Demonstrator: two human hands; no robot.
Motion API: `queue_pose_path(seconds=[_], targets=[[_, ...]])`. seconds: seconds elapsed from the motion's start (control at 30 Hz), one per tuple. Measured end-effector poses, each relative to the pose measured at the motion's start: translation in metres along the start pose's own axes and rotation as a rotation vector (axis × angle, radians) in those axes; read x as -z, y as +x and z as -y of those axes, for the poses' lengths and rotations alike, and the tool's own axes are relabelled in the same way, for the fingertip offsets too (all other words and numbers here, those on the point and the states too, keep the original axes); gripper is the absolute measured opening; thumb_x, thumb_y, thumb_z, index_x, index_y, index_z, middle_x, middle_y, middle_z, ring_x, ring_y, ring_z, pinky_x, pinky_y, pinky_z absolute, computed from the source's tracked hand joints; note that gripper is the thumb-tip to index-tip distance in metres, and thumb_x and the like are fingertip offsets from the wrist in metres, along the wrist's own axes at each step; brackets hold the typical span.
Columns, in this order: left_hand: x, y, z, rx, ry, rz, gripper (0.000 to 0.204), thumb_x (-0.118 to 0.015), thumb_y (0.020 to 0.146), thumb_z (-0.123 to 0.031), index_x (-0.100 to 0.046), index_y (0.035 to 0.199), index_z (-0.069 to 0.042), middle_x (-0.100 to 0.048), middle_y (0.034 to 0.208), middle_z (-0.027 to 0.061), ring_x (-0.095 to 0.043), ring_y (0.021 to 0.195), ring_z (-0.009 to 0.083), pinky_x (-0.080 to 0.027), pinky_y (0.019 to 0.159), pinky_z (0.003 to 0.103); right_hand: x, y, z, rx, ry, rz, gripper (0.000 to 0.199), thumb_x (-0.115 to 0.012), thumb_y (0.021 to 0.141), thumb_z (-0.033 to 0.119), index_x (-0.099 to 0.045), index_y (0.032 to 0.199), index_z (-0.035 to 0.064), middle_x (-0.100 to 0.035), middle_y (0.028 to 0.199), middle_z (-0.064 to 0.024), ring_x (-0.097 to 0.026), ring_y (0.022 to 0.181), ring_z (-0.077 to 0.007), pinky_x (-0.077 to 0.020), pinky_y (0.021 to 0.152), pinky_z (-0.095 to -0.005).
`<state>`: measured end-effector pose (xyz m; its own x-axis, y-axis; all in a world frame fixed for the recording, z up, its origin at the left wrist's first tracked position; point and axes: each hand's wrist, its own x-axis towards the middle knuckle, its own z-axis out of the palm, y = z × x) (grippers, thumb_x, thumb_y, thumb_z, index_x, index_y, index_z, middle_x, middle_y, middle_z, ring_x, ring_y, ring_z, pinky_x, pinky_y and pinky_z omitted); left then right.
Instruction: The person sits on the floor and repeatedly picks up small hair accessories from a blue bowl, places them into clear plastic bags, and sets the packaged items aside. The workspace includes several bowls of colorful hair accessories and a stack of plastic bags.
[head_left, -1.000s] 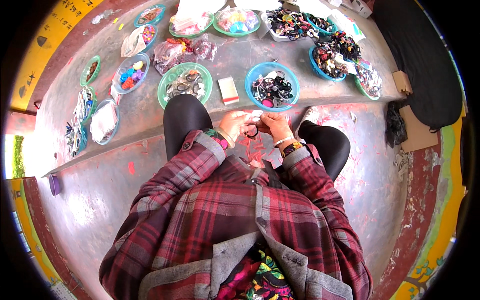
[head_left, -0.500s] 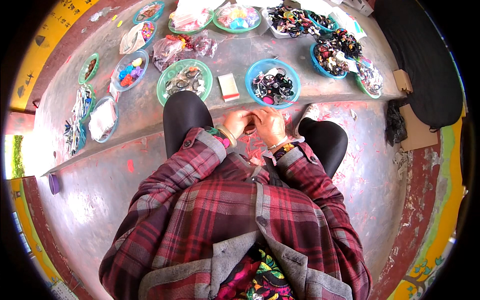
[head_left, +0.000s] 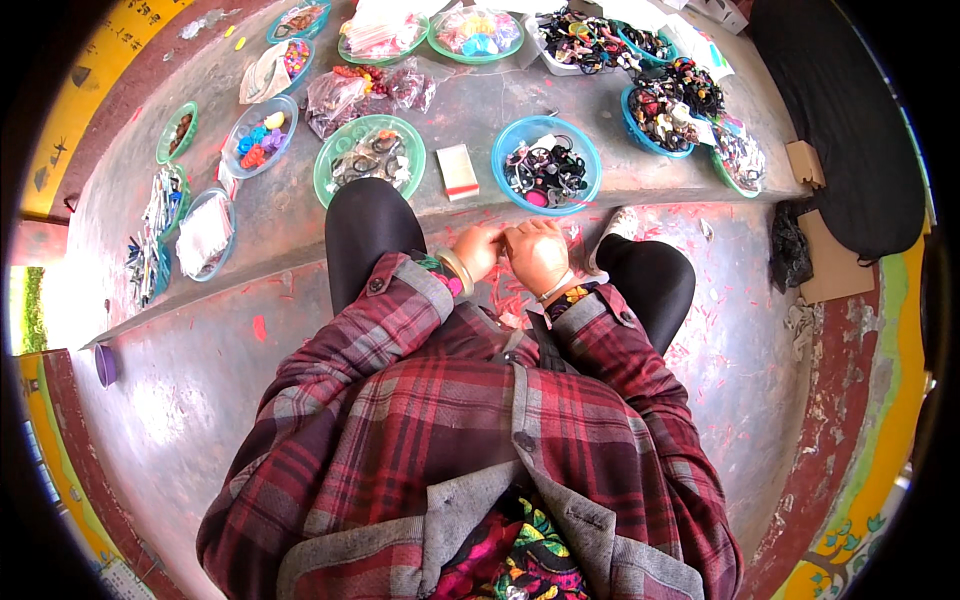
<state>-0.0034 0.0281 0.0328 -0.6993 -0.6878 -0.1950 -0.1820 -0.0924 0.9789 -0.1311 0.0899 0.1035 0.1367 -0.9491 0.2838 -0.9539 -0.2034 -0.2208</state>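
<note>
My left hand (head_left: 478, 250) and my right hand (head_left: 538, 255) are pressed together between my knees, just below the edge of a concrete step (head_left: 300, 215). Their fingers are curled around something very small that I cannot make out. Both wrists wear bangles and red plaid sleeves. Straight ahead on the step stand a blue bowl (head_left: 546, 166) of dark hair ties and a green bowl (head_left: 371, 158) of ring-shaped pieces. A small white and red packet (head_left: 459, 172) lies between them.
Several more bowls and plastic bags of colourful small items spread over the step, from the left rim (head_left: 205, 232) to the far right (head_left: 662, 113). A black cloth (head_left: 850, 130) and cardboard pieces (head_left: 830, 262) lie at right. A purple cup (head_left: 104, 365) sits at left.
My hands stay together between my knees and have drawn a little closer to my body; the fingers shift slightly over the small thing.
</note>
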Motion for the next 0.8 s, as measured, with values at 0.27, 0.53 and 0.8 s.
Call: queue_pose_path(seconds=[0.27, 0.53, 0.8], targets=[[-0.003, -0.017, -0.050, 0.019, 0.047, 0.046, 0.016, -0.044, 0.080, -0.005, -0.059, 0.080, 0.002, -0.057, 0.071, 0.0024, -0.053, 0.064, 0.0111, -0.044, 0.057, 0.026, 0.000, -0.003, 0.004, -0.047, -0.020, 0.011, 0.015, -0.058, 0.062, 0.022, -0.060, 0.067, 0.0083, -0.058, 0.071, -0.0088, -0.056, 0.074, -0.0251, -0.0403, 0.068, -0.0386], [-0.003, -0.017, -0.046, -0.008, 0.043, 0.050, 0.013, -0.046, 0.078, -0.003, -0.057, 0.078, 0.003, -0.058, 0.072, 0.0054, -0.053, 0.065, 0.0119, -0.044, 0.061, 0.027, -0.006, -0.004, -0.002, -0.095, 0.021, 0.053, 0.015, -0.057, 0.064, 0.023, -0.060, 0.068, 0.0084, -0.059, 0.073, -0.0092, -0.056, 0.075, -0.0258, -0.0405, 0.070, -0.0395], [0.000, -0.015, -0.035, -0.108, 0.291, 0.051, 0.015, -0.048, 0.078, -0.006, -0.060, 0.084, 0.000, -0.060, 0.070, 0.0070, -0.053, 0.064, 0.0104, -0.043, 0.059, 0.027, -0.001, -0.003, 0.004, -0.029, -0.071, 0.051, 0.015, -0.059, 0.063, 0.024, -0.059, 0.068, 0.0098, -0.059, 0.072, -0.0073, -0.056, 0.074, -0.0236, -0.0405, 0.069, -0.0385]])
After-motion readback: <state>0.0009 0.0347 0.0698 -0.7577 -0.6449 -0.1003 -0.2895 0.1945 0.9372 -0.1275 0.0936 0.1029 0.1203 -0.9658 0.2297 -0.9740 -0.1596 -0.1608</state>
